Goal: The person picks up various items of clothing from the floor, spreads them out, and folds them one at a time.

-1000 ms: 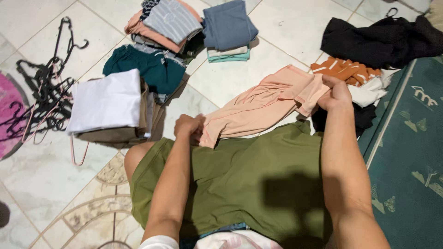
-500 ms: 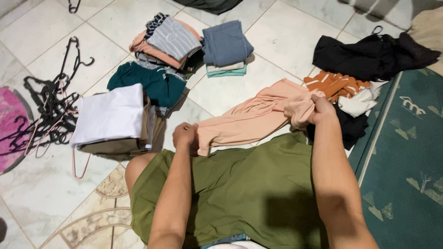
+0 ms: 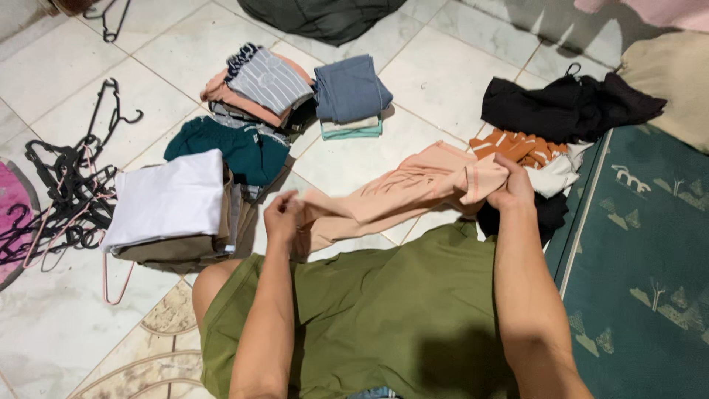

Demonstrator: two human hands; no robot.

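While my left fingers (image 3: 284, 210) pinch one end of the peach garment (image 3: 402, 193) at centre frame and my right fingers (image 3: 509, 193) grip its other end further right and slightly higher, the cloth hangs stretched between them. Its long axis runs left to right, rising toward the right, above the tiled floor (image 3: 443, 81) and beyond my green-clad lap (image 3: 384, 310). It looks soft, creased and partly folded, with both hands equally on it.

The pink mat (image 3: 13, 222) is cut by the left edge of the frame, the dark bundle (image 3: 321, 15) by the top edge, and the green rug (image 3: 650, 266) by the right edge. A white folded cloth (image 3: 168, 198) covers most of the brown pile (image 3: 177, 247) under it. Both forearms run off the bottom edge. The fingertips of the right hand (image 3: 511, 191) are buried in the peach garment (image 3: 402, 193).
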